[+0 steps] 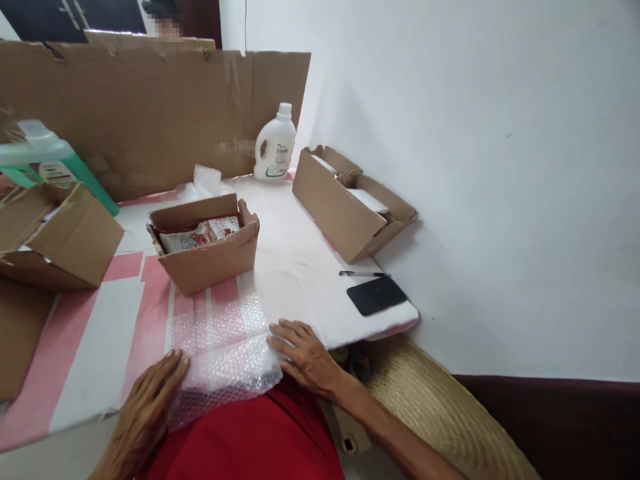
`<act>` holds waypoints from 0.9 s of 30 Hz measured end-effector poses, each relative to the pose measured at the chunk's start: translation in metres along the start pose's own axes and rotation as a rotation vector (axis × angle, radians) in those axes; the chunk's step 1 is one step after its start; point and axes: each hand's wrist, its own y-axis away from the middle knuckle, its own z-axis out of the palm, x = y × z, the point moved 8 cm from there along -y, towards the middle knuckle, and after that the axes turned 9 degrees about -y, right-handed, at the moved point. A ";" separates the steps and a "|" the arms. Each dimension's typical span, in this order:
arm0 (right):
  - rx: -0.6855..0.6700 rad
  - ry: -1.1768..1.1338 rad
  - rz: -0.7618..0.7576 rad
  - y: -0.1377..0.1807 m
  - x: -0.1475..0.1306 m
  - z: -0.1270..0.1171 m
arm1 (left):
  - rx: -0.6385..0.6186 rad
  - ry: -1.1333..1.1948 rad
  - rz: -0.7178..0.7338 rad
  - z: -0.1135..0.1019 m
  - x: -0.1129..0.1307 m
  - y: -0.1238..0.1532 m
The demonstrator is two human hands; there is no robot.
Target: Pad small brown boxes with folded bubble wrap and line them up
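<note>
A sheet of clear bubble wrap (220, 353) lies at the near edge of the table (100, 333), partly folded over itself. My left hand (150, 400) rests flat on its left end with fingers stretched out. My right hand (305, 353) lies on its right end, fingers spread and pressing down. Neither hand holds anything. Just beyond the wrap stands a small open cardboard box (207, 257) with a red-and-white printed packet (200, 233) inside.
A long open cardboard box (345, 213) sits at the right near the wall, with a pen (363, 274) and a black phone (376, 295) before it. A white bottle (275, 143), a green bottle (45, 163), another box (60, 240) and a cardboard screen (150, 107) stand behind.
</note>
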 end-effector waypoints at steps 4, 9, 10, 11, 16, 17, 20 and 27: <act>0.106 -0.029 0.002 -0.012 0.000 -0.006 | -0.024 0.192 -0.078 0.002 -0.014 -0.001; 0.248 -0.157 0.072 -0.025 0.008 -0.008 | -0.014 0.400 -0.250 -0.004 -0.028 -0.009; 0.286 -0.214 0.099 -0.028 0.010 -0.011 | -0.006 0.421 -0.288 -0.007 -0.029 -0.013; 0.325 -0.267 0.126 -0.030 0.011 -0.013 | 0.006 0.436 -0.331 -0.010 -0.031 -0.017; 0.456 -0.333 0.236 -0.042 0.013 -0.018 | 0.090 0.410 -0.591 -0.020 -0.042 -0.036; 0.469 -0.312 0.254 -0.044 0.012 -0.016 | 0.109 0.391 -0.625 -0.021 -0.043 -0.039; 0.490 -0.233 0.299 -0.048 0.012 -0.010 | 0.158 0.338 -0.699 -0.018 -0.043 -0.044; 0.529 -0.134 0.331 -0.051 0.008 -0.004 | 0.184 0.205 -0.742 -0.019 -0.040 -0.051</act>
